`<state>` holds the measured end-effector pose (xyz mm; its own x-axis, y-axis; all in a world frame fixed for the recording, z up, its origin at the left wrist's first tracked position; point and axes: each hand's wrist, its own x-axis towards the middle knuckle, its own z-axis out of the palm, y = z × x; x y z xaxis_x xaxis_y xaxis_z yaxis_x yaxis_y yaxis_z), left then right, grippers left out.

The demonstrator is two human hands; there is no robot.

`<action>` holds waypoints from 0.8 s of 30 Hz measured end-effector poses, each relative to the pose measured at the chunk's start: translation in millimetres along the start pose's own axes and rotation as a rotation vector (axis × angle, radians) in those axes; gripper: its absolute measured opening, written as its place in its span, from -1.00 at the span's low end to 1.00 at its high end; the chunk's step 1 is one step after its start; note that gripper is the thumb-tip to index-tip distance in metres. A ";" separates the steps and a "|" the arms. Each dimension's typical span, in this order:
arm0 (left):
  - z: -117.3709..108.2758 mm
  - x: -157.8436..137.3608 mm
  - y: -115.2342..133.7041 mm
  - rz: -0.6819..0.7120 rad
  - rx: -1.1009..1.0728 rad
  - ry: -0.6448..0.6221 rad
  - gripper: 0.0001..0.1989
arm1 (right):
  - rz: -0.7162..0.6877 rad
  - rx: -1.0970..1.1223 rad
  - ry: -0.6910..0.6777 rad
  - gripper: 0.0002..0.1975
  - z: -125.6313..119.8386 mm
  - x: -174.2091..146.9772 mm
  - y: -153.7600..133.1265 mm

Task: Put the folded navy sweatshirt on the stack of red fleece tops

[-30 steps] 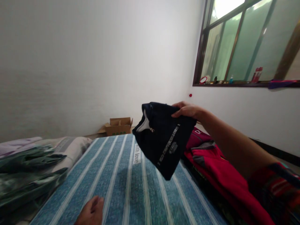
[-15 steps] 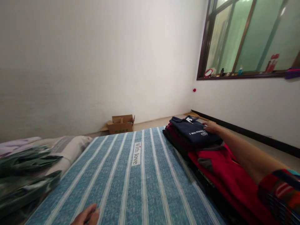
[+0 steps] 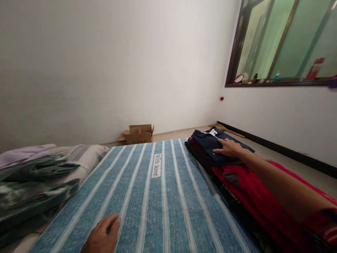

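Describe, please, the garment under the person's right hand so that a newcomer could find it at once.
On the blue striped mattress, look to the far right edge, below the window. A stack of folded clothes lies there, and the folded navy shirt tops it under the right hand. Its neighbours below and nearer are red; only it is navy.

The right hand (image 3: 228, 147) lies flat on a folded navy shirt (image 3: 210, 144) topping a stack, red clothes (image 3: 247, 182) just behind its wrist. The left hand (image 3: 101, 236) rests on the striped bed (image 3: 158, 200), green bedding (image 3: 34, 186) to its left.

Navy shirt (image 3: 210, 146) now on stack
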<state>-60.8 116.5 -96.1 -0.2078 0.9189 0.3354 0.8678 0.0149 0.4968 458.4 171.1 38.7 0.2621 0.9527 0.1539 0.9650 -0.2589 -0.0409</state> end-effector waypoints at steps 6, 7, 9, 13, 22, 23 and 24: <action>-10.2 -8.3 14.9 0.051 -0.049 -0.059 -0.68 | 0.035 -0.048 -0.028 -0.26 0.2 -18.3 -15.4; -10.9 -9.3 16.1 0.055 -0.056 -0.058 -0.69 | 0.045 -0.051 -0.018 -0.29 -2.6 -20.1 -19.8; -11.4 -10.9 17.7 0.058 -0.068 -0.053 -0.71 | 0.051 -0.049 0.019 -0.36 -7.9 -24.7 -34.5; -11.7 -13.9 20.2 0.056 -0.086 -0.073 -0.74 | -0.061 0.010 0.094 -0.58 -6.7 -47.3 -91.6; -12.5 -24.6 26.3 0.040 -0.077 -0.062 -0.77 | -0.423 0.397 0.031 -0.67 73.9 -188.2 -253.3; -12.3 -26.6 27.1 0.040 -0.075 -0.058 -0.77 | -0.440 0.432 0.027 -0.70 82.7 -202.2 -263.1; -11.9 -28.5 27.9 0.038 -0.070 -0.059 -0.77 | -0.453 0.461 0.024 -0.73 90.6 -213.8 -270.2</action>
<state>-36.1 86.0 -82.2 -0.1470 0.9399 0.3082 0.8401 -0.0458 0.5405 141.7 51.8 -72.6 -0.1663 0.9464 0.2769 0.8828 0.2681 -0.3858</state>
